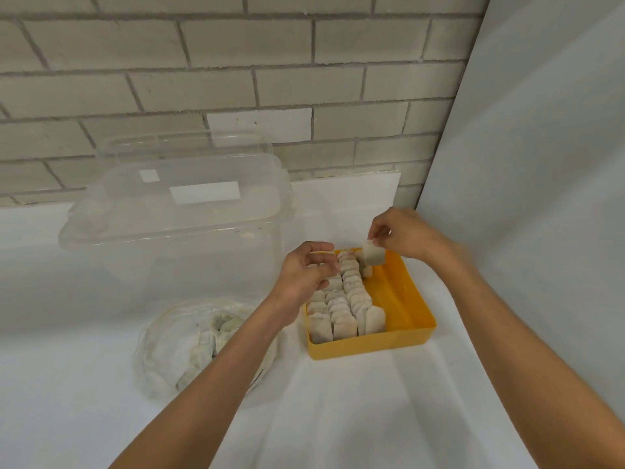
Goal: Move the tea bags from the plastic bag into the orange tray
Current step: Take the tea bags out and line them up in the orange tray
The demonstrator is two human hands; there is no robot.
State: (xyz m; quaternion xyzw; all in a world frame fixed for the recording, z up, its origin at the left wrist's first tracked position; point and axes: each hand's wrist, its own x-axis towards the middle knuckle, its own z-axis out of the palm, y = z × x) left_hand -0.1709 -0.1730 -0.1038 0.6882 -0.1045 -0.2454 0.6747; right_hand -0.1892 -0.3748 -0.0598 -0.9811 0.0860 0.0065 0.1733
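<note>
Fingertips (376, 234) of the right hand (404, 235) are pinched on the top edge of a single tea bag (373, 257), which is held upright just above the far end of the orange tray (372, 343), beside the third row. Fingers (326, 265) of the left hand (304, 274) are curled over the far left part of the tray, thumb and forefinger drawn close together; whether a bag is gripped between them cannot be told. Three rows of tea bags (345, 299) are stood on edge along the left side of the tray, packed one behind another, while the right side is left bare down to the orange floor. The tray is set on a white table (338, 418). To its left, a clear plastic bag (159, 346) is laid open on the table, with loose tea bags (203, 346) heaped inside it. Behind the bag, a large clear container (169, 238) is placed against a pale brick wall (203, 62), and a grey panel (541, 164) is seen on the right
</note>
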